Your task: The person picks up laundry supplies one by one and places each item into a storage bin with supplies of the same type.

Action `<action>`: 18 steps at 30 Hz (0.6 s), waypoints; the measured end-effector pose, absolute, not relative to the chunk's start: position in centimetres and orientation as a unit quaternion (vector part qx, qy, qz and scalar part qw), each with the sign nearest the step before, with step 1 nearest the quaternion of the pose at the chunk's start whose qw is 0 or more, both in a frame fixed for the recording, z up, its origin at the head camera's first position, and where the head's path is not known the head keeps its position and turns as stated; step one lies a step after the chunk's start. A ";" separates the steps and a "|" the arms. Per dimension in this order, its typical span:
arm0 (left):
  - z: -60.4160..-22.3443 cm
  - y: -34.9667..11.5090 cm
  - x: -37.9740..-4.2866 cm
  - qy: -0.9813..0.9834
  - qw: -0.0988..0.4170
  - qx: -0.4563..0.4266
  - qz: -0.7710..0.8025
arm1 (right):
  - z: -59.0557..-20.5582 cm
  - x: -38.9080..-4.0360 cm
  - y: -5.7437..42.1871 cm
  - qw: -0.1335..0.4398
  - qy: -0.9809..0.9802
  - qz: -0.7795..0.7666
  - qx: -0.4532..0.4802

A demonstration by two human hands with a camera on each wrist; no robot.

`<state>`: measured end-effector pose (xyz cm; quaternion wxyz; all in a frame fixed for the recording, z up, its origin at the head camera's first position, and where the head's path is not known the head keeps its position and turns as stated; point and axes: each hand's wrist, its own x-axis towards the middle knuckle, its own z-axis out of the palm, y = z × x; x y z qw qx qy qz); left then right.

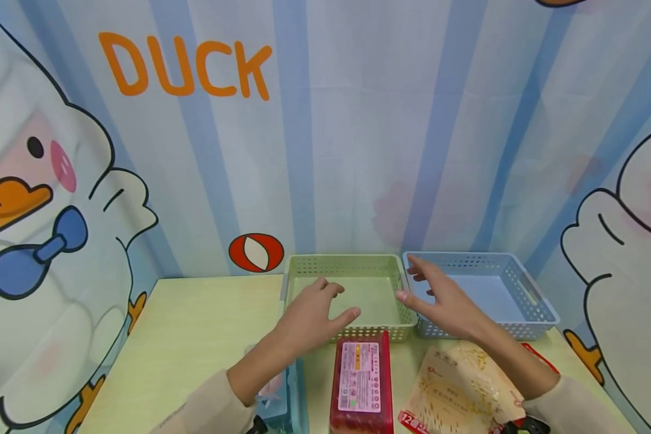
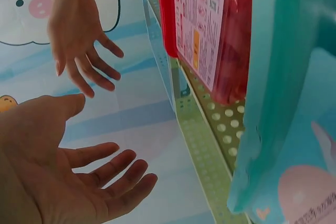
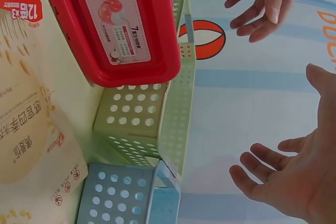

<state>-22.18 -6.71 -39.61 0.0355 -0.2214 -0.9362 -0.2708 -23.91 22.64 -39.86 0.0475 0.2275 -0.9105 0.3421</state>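
Note:
My left hand (image 1: pixel 313 314) hovers before the green basket (image 1: pixel 352 333), fingers loosely bent and thumb apart, holding nothing. Over the near left corner of the blue basket (image 1: pixel 537 330) is my right hand (image 1: pixel 439 298), its fingers spread and also holding nothing. Between the forearms stands a red plastic box (image 1: pixel 360 377) with a pink printed label, close in front of the green basket. A beige printed bag (image 1: pixel 456 386) with red edging lies partly under the right forearm. The left forearm partly hides a teal box (image 2: pixel 273 93). Both baskets look bare inside.
The two baskets stand side by side at the back of the pale yellow table (image 1: pixel 195 337), against a striped blue curtain (image 1: pixel 352 150) with duck drawings. Table surface extends to the left of the teal box.

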 end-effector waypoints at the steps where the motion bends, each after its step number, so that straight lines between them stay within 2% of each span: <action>1: -39.7 -6.5 -22.0 -0.937 0.032 -0.221 -0.270 | -39.9 -23.9 22.6 0.046 -0.909 0.346 0.227; 18: -40.7 -3.2 -20.3 -0.944 -0.016 -0.218 -0.249 | -41.6 -22.5 22.4 0.029 -0.905 0.366 0.212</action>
